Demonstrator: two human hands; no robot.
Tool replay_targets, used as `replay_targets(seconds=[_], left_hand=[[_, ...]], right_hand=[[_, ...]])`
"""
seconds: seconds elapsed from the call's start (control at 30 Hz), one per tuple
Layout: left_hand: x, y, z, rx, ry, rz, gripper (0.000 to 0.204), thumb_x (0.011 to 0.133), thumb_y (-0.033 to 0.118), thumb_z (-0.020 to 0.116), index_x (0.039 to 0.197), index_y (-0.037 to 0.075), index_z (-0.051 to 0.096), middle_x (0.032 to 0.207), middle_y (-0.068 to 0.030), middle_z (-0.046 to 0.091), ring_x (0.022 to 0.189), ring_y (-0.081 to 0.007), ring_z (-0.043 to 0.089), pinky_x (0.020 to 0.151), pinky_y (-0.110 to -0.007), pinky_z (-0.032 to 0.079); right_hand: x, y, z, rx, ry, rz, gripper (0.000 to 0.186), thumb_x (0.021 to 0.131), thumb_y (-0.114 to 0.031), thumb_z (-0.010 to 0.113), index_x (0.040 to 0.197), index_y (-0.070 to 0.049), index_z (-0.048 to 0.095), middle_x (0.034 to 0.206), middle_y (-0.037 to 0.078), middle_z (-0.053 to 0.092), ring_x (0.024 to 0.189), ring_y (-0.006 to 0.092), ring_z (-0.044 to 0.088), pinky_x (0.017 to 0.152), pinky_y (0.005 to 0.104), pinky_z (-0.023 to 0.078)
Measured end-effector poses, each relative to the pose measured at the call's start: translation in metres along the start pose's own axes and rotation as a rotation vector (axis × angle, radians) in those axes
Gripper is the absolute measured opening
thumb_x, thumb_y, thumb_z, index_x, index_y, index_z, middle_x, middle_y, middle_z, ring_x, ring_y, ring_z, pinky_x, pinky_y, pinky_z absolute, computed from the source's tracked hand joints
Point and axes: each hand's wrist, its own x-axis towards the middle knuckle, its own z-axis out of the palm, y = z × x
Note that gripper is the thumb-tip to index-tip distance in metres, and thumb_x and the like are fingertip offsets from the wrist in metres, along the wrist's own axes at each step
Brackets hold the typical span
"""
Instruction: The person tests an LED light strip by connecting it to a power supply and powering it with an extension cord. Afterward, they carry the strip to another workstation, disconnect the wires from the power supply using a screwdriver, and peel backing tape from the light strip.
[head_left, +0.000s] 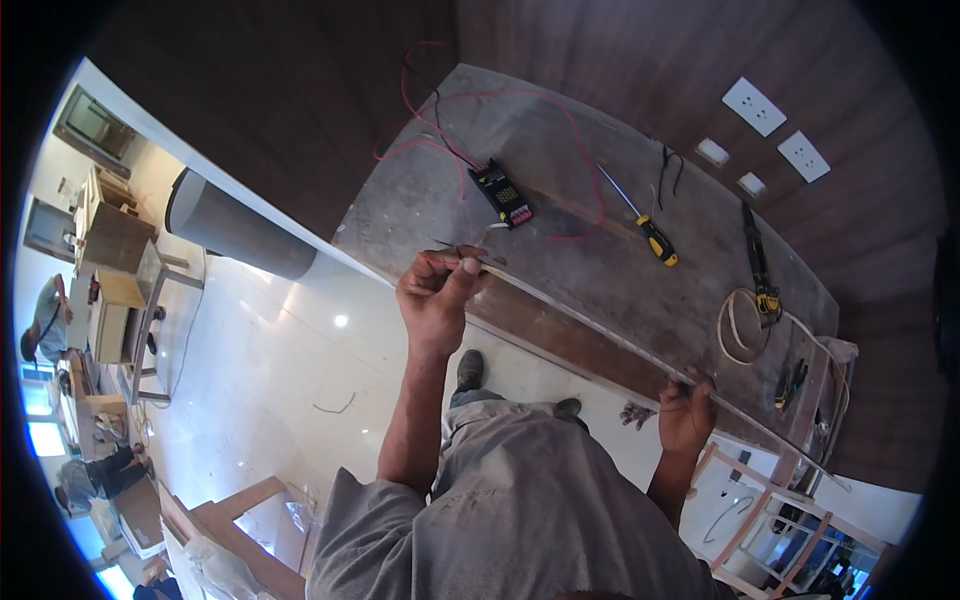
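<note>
Glossy white floor (270,370), dark wood wall (620,60), bright windows (45,435) far left

Head-worn fisheye looks steeply down, near, over the workbench (560,200).

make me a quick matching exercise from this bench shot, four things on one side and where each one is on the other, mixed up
Things:
1. left hand
2. right hand
3. yellow-handled screwdriver
4. small black box

Places:
A. lying on the bench top, right of the black box
B. pinching a red wire at the near end of the long thin strip
C. on the bench with red wires running from it
D. gripping the long thin strip further along, at the bench's front edge

Pairs: 1-B, 2-D, 3-A, 4-C
</note>
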Motion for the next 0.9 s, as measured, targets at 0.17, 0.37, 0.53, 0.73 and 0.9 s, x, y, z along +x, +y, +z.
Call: replay_targets(seconds=[0.17, 0.37, 0.53, 0.73, 0.9], left_hand=[[0.009, -0.002, -0.001, 0.057, 0.002, -0.116, 0.008, 0.092, 0.002, 0.072, 0.091, -0.002, 0.065, 0.093, -0.0123, 0.07, 0.084, -0.018, 0.07, 0.074, -0.034, 0.064], [0.016, -0.008, -0.004, 0.064, -0.047, -0.237, 0.009, 0.092, 0.003, 0.072, 0.089, -0.002, 0.066, 0.083, -0.0086, 0.069, 0.075, -0.0147, 0.069, 0.072, -0.034, 0.065], [0.018, -0.011, -0.009, 0.049, -0.062, -0.258, 0.008, 0.092, 0.002, 0.071, 0.088, -0.002, 0.066, 0.084, -0.0085, 0.069, 0.076, -0.0146, 0.068, 0.073, -0.034, 0.066], [0.02, -0.014, -0.008, 0.035, -0.049, -0.289, 0.007, 0.092, 0.001, 0.069, 0.087, -0.002, 0.066, 0.084, -0.0089, 0.069, 0.077, -0.0156, 0.069, 0.072, -0.035, 0.066], [0.026, -0.019, -0.013, 0.097, -0.066, -0.292, 0.003, 0.091, 0.001, 0.071, 0.09, 0.003, 0.069, 0.089, -0.0099, 0.072, 0.075, -0.0187, 0.072, 0.068, -0.035, 0.067]], right_hand=[[0.003, 0.001, 0.016, 0.006, 0.182, 0.024, 0.02, 0.103, -0.025, 0.061, 0.113, -0.007, 0.065, 0.111, 0.013, 0.071, 0.092, 0.0219, 0.07, 0.078, 0.0354, 0.054], [0.003, 0.002, 0.01, -0.071, 0.283, 0.071, 0.022, 0.102, -0.031, 0.061, 0.11, -0.011, 0.067, 0.095, 0.01, 0.073, 0.079, 0.0165, 0.068, 0.073, 0.0331, 0.053], [0.002, 0.003, 0.022, -0.11, 0.374, 0.05, 0.02, 0.102, -0.03, 0.062, 0.107, -0.011, 0.068, 0.092, 0.01, 0.073, 0.074, 0.0168, 0.067, 0.069, 0.0326, 0.052], [0.001, 0.006, 0.022, -0.086, 0.437, 0.063, 0.018, 0.101, -0.028, 0.062, 0.105, -0.012, 0.068, 0.09, 0.01, 0.073, 0.073, 0.0173, 0.068, 0.067, 0.0324, 0.053], [0.002, 0.005, 0.026, -0.074, 0.471, 0.046, 0.018, 0.101, -0.028, 0.062, 0.104, -0.011, 0.068, 0.089, 0.01, 0.073, 0.072, 0.0168, 0.067, 0.066, 0.032, 0.053]])
